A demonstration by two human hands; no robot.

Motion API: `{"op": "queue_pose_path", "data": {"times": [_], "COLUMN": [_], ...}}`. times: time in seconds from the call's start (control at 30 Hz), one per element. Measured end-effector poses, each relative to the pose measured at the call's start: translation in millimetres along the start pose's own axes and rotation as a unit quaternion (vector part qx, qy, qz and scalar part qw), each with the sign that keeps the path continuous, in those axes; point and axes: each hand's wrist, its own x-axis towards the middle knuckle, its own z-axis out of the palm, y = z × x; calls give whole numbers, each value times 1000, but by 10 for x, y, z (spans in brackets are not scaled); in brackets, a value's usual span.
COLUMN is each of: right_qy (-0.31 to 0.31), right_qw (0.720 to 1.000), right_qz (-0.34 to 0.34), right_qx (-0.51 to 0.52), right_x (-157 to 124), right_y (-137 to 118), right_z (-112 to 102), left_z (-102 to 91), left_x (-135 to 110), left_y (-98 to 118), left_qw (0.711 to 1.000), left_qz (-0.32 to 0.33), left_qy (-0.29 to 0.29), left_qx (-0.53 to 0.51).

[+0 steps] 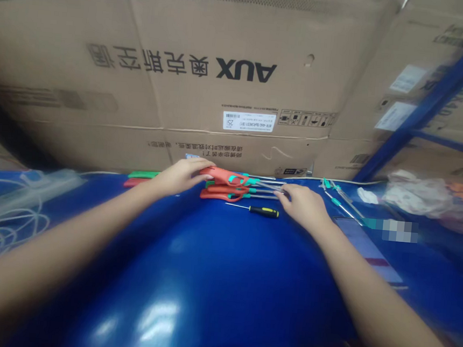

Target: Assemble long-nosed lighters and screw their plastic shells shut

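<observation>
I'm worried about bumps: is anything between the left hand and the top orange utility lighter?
Nothing visible: the left hand touches the top orange utility lighter directly. The screwdriver lies nearer the person, not between them.

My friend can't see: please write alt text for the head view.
A person's left hand holds a red stick lighter, the right hand at its metal stem, beside similar lighters on a blue table; a screwdriver lies nearby.

red-handled tool [220, 176], teal collar [252, 181], lying sideways

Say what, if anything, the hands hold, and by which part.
An orange lighter: the left hand has its handle end; the right hand is at its metal rod, grip unclear.
</observation>
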Motion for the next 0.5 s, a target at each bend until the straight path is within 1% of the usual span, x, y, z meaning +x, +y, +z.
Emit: {"op": "queue_pose_path", "data": {"times": [0.1,0.2,0.27,0.37,0.5], "right_qy": [-21,-38,-48,-59,-65], "right_qw": [997,995,997,998,994], "right_qz": [62,78,57,1,-81], "right_qx": [-33,-43,-31,-2,26], "right_x": [18,19,9,-26,-97], "right_y": [109,163,136,12,-177], "right_z": [-2,-5,-10,-2,67], "left_z": [94,250,359,487,552], "left_x": [122,146,127,91,95], "left_y": [-155,-223,-233,-228,-228], "left_qw": [1000,1000,999,995,990], "left_qz": [2,-15,-37,-68,-99], "left_qy": [-12,2,24,53,78], "left_qx": [0,8,21,39,65]}}
